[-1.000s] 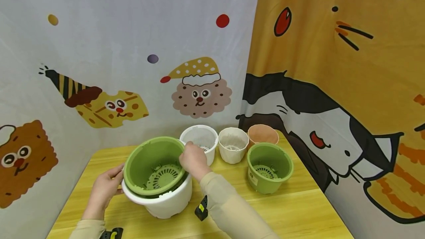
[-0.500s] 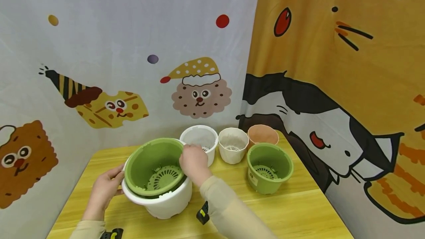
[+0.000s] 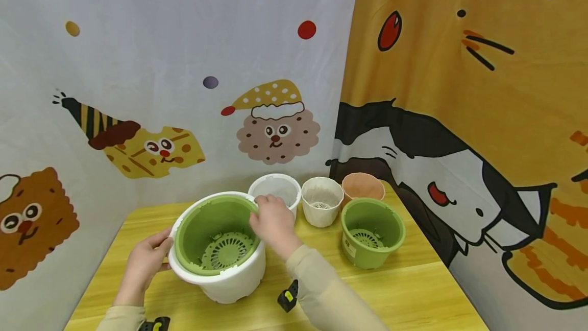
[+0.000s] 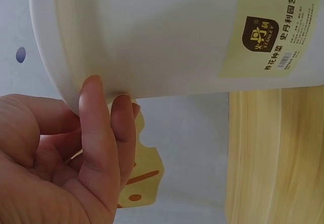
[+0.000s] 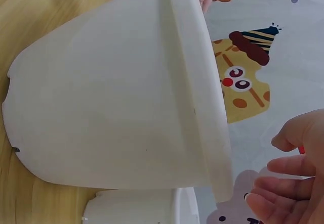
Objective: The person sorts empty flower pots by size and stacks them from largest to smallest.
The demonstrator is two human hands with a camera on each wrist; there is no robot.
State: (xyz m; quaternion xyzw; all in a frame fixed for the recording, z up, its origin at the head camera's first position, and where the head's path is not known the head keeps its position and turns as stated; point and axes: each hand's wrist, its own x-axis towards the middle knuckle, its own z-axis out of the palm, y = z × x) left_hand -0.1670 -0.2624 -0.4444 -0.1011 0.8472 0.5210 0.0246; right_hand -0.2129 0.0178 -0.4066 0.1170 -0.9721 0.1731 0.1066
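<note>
A large white flowerpot (image 3: 229,287) stands on the table at left of centre in the head view. Nested in it is a green flowerpot (image 3: 202,231) with a slotted bottom, its rim inside the white one. My left hand (image 3: 144,262) pinches the white rim at its left side; in the left wrist view the fingertips (image 4: 92,90) press under the lip, near a printed label (image 4: 273,29). At the right side of the rim is my right hand (image 3: 275,222). The right wrist view shows that hand's fingers (image 5: 283,188) loose, with a gap between them and the white rim.
Behind my right hand stands a smaller white pot (image 3: 275,183). Along the back follow a cream pot (image 3: 321,214) and an orange pot (image 3: 365,187). Another green pot (image 3: 372,258) sits in front of the orange one. A printed curtain (image 3: 151,60) closes off the back.
The green pot has sunk and levelled inside the white pot. My right hand has let go of its rim and shifted slightly right. My left hand has stayed in place.
</note>
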